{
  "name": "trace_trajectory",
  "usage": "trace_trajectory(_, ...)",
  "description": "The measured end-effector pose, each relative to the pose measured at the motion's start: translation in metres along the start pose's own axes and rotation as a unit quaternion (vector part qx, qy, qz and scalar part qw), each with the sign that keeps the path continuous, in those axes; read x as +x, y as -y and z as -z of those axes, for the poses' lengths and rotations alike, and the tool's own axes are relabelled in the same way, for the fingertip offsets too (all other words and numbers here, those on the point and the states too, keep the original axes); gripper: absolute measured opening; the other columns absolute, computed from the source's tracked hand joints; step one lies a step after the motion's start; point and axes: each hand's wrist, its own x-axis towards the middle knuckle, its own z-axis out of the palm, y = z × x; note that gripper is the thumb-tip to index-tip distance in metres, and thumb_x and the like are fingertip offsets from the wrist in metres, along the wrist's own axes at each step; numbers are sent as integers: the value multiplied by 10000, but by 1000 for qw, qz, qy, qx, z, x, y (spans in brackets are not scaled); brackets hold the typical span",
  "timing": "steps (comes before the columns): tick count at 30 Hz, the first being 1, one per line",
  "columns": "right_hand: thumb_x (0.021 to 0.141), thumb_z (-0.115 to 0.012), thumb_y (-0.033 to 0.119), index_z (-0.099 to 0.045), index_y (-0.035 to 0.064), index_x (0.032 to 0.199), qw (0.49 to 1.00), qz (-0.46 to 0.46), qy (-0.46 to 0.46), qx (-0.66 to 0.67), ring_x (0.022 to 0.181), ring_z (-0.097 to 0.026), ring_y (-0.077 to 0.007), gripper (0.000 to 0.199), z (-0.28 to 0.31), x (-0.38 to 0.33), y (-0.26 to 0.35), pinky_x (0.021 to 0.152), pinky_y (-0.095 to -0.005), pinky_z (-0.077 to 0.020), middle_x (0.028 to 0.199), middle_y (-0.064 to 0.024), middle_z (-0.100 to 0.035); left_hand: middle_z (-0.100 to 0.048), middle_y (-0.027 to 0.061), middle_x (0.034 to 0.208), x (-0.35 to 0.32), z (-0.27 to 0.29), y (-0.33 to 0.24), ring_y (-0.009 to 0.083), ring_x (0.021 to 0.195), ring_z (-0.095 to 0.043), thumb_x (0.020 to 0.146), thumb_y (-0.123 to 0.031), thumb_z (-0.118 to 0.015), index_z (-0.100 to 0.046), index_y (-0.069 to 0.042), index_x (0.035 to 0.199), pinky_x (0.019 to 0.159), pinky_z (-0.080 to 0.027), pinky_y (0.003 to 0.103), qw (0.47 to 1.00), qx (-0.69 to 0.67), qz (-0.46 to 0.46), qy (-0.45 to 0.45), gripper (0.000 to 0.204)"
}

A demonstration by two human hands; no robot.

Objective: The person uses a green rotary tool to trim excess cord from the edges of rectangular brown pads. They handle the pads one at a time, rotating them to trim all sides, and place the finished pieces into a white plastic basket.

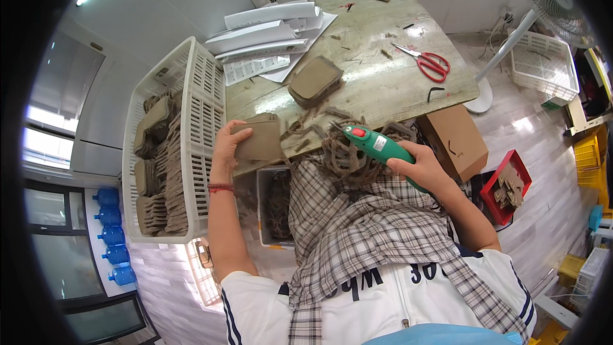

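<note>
My left hand (228, 144) grips a tan, rounded-corner fabric pad (262, 139) at the table's near left edge, thumb on top of it. My right hand (419, 165) is wrapped round green electric scissors (381, 147) with a red switch. Their tip points left, over a heap of brown fabric trimmings (341, 155) that hangs off the table edge onto my checked apron (357, 217). The tip is apart from the pad in my left hand. Farther back lies a stack of similar tan pads (315, 81).
A white crate (203, 121) full of tan pads stands at the left. Red-handled scissors (431, 66), white papers (268, 39) and a hex key (435, 93) lie on the table (377, 51). At the right are a cardboard box (456, 144), red tray (525, 176) and fan (559, 0).
</note>
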Motion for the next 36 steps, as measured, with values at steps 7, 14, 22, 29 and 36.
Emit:
trace_trajectory(7,859,-703,253,-633,-19,1075,998,6,-57,19,608,-575,-73,354,5,-3,-10,554,-233,-477,757,-42,-646,-507,168,1310,82,-66,21,363,1269,-406,781,-282,-726,-618,-79,1175,1055,-300,486,706,535,-422,-192,456)
trace_trajectory(14,849,-717,280,-634,-24,1044,996,12,-90,10,593,-580,-75,370,9,-9,-21,544,-228,-477,750,-41,-640,-370,191,1437,118,-152,32,368,1405,-203,715,-333,-773,-541,-14,1223,1120,-166,550,774,557,-277,-113,643)
trace_trajectory(22,850,-711,275,-635,-13,1032,993,28,-112,-2,602,-560,-71,350,4,-2,-13,533,-232,-451,731,-26,-623,-615,60,908,70,-164,39,238,863,-583,715,-19,-779,-509,-32,938,802,-474,385,940,103,-288,-152,350)
trace_trajectory(29,840,-725,306,-631,-6,1086,979,84,-169,-75,653,-585,-100,408,-13,3,-2,600,-265,-478,784,-67,-644,-633,88,1127,2,-204,14,224,1021,-617,821,94,-645,-556,-8,1186,915,-521,354,873,-452,-165,-72,390)
trace_trajectory(36,833,-733,301,-621,-4,1099,979,87,-172,-73,660,-582,-109,420,-24,0,13,613,-268,-479,779,-68,-644,-620,78,1149,-14,-221,4,224,1060,-601,822,93,-643,-553,-30,1177,944,-513,363,824,-535,-169,-77,386)
